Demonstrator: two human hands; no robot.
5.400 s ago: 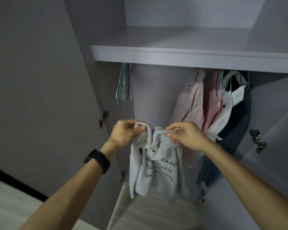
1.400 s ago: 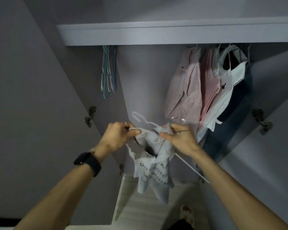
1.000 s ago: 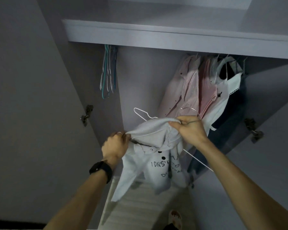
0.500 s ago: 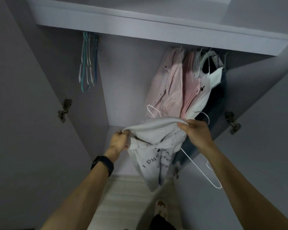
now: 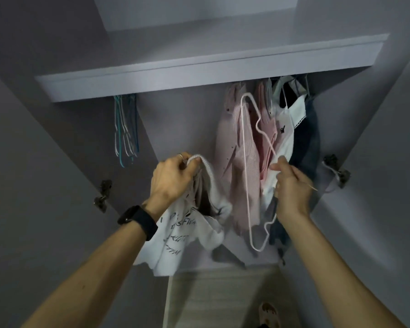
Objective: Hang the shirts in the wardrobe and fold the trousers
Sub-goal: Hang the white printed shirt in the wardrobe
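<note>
I stand at the open wardrobe. My left hand [image 5: 173, 179] grips the neck of a pale grey shirt [image 5: 182, 235] with dark lettering, which hangs bunched below it. My right hand [image 5: 291, 188] holds a thin white wire hanger [image 5: 245, 176], lifted clear of the shirt and standing nearly upright in front of the hung clothes. Pink striped shirts [image 5: 240, 147], a white top [image 5: 287, 138] and dark garments [image 5: 305, 143] hang on the rail at the right.
A bunch of spare hangers [image 5: 126, 131] hangs at the rail's left end. A shelf [image 5: 152, 79] runs above the rail. Door hinges [image 5: 102, 195] sit on the left door and hinges [image 5: 336, 169] on the right. Pale floor [image 5: 211, 297] lies below.
The hanger has come out of the shirt: my right hand let go of the cloth and raised the hanger to the right. My left hand keeps the shirt's neck. The view tilted upward.
</note>
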